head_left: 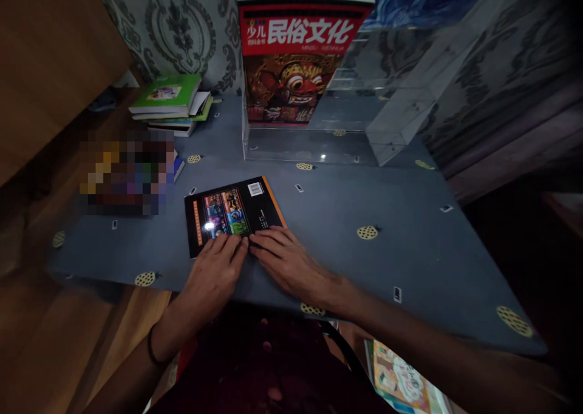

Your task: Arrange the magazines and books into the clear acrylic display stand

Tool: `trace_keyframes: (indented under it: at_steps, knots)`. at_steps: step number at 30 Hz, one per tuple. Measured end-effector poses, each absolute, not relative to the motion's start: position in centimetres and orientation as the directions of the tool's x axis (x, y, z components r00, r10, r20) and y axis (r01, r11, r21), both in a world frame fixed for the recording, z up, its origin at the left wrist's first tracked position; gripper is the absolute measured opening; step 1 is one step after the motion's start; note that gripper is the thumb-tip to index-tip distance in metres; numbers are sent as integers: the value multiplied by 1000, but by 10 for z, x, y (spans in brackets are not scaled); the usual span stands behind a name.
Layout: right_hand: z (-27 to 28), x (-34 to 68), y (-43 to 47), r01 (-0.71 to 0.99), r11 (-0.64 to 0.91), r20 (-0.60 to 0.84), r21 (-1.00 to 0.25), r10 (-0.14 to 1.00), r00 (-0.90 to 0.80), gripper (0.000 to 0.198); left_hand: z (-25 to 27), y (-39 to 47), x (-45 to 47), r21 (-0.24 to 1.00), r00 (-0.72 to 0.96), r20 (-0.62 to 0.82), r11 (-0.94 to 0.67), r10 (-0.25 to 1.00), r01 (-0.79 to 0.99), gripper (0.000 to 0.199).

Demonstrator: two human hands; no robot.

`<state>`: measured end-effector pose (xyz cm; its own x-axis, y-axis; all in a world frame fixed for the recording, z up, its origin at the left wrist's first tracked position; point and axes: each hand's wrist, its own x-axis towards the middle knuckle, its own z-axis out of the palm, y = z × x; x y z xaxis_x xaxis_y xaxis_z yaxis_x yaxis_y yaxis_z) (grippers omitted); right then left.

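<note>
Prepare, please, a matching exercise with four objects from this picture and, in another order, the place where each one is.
Column one:
1. Black book
2. Red mask-cover book
3. Green book
4. Dark wristband

Column two:
A. Standing in the clear rack
B. At the wrist of the left hand
C. On the table, under fingers of the left and right hand
D. On top of a stack

Right pairs: 1-C, 2-A, 3-D, 4-B.
</note>
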<state>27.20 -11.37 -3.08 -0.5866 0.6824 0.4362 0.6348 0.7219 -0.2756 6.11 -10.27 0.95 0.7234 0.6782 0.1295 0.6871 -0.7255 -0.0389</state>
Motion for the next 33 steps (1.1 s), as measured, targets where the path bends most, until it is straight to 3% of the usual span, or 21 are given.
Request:
trace_keyframes:
  at_steps: [19,28,33]
  knots:
    - [-23,300,-121,720,606,454,-339,775,-440,29,10,-94,94,-51,752,91,-751,653,659,44]
    - [-23,306,-119,718,553,492,-422,805,-331,32,19,-84,110,-66,825,44,-823,563,565,40]
    - [-23,306,-119,715,545,477,-438,815,-329,28,26,-62,117,-6,864,-14,-864,503,503,37]
